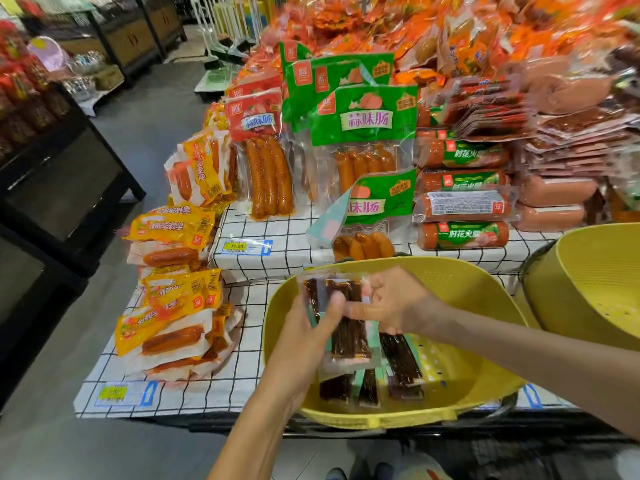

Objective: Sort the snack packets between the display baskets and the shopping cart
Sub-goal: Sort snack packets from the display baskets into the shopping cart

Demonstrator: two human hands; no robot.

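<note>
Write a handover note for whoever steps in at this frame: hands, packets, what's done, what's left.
Left hand: grips the held packets from the left, thumb across the front.
Right hand: holds the same bunch at its right edge.
Things: the bunch is above the near yellow basket; loose dark packets lie on its bottom. A second yellow basket stands to the right.
Done: cannot tell how much is sorted.
Left: place the held bunch, then handle those in the basket. No cart clearly in view.
</note>
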